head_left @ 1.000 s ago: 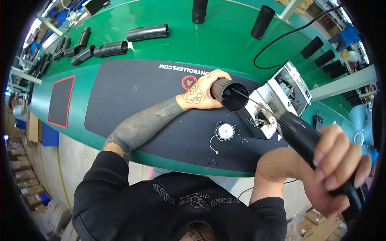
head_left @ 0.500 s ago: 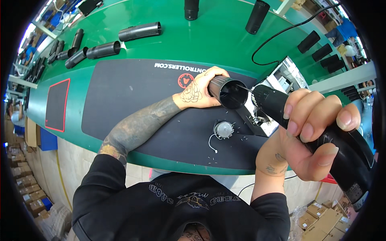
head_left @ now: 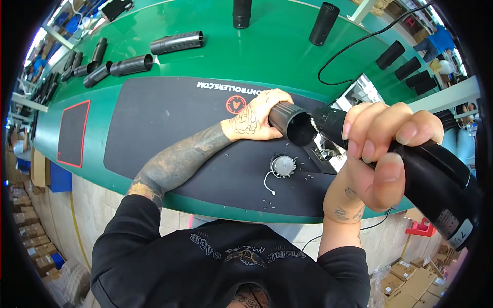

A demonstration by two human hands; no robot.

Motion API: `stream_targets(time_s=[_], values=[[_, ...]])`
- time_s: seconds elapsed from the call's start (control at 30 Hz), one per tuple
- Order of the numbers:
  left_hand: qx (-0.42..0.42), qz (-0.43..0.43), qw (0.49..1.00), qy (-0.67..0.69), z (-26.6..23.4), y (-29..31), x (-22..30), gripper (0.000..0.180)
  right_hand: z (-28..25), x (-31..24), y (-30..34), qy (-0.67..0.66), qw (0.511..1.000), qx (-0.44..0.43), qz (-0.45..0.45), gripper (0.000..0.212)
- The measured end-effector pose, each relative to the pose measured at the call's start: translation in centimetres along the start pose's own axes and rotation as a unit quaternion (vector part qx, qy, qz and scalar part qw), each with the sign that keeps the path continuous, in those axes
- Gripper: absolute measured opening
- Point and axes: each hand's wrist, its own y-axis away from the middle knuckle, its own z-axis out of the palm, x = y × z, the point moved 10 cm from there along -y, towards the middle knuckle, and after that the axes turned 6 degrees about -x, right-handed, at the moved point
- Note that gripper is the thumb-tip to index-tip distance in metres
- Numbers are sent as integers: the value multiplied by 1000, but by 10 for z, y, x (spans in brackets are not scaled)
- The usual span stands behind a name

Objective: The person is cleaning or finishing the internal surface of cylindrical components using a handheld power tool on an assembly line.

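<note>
My left hand (head_left: 255, 117) is wrapped round a black ribbed tube (head_left: 284, 116), its open end facing to the right. In my right hand (head_left: 382, 146) is a black electric screwdriver (head_left: 441, 187), fingers curled round its body. The screwdriver's nose is right at the rim of the tube; its bit is hidden there. Below the tube, a round silver motor (head_left: 283, 166) with a white cable lies on the dark mat (head_left: 169, 123). Several tiny screws (head_left: 308, 177) are scattered around the motor.
Behind the screwdriver stands a metal box-like device (head_left: 362, 92), partly hidden. A black cable (head_left: 354, 43) arcs over the green table (head_left: 267, 56). Several black tubes lie at the far left, including one tube (head_left: 177, 42); others stand upright, such as a far-right tube (head_left: 324, 23).
My right hand has brought the screwdriver left and up, so its nose now meets the tube's rim and the bit no longer shows. The tube has turned slightly.
</note>
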Motion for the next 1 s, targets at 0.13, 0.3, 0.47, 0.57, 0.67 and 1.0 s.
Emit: stream_targets(time_s=[0.13,0.3,0.47,0.57,0.67,1.0], values=[[10,20,1000,-18,2,-1,5,63,-8,-7,-2,-15,999,18,32,28],[75,-35,997,-14,-10,10,-14,63,-66,-92,27,-174,974,85,-117,40],[103,-56,993,-14,-18,16,-17,61,-52,-85,29,-172,983,-15,68,41],[102,-9,994,-29,-10,17,-12,61,-49,-58,28,-37,996,17,79,42],[85,-5,996,-34,-8,14,-13,59,-42,-42,26,-29,994,23,106,39],[71,7,996,-52,-11,18,-13,60,-68,-66,28,-274,959,34,67,57]])
